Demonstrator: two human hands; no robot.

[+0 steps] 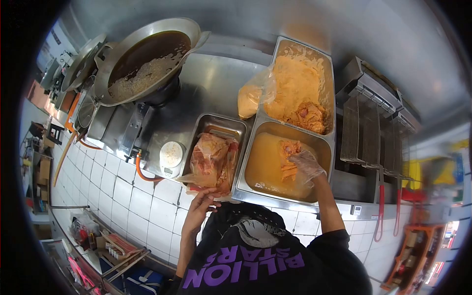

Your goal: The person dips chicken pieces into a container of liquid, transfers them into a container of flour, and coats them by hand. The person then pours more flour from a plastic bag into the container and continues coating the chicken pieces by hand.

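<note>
My right hand [308,168], in a clear plastic glove, is closed on a piece of orange-coated chicken [289,160] in a steel pan of cloudy yellowish liquid [265,152]. My bare left hand [200,206] is at the front edge of a smaller steel tray [209,121], its fingers apart and touching or very near the plastic bag. In that tray lies raw meat [214,155] in a clear plastic bag. Behind the liquid stands a pan of orange breading flour [295,78], with a coated piece [312,115] in its near corner.
A bag of flour [250,101] leans beside the flour pan. A white kitchen scale [171,157] sits left of the meat tray. Far left, a large wok [147,64] of dark, bubbling oil stands on a burner. Fryer baskets [371,130] with red handles are at the right.
</note>
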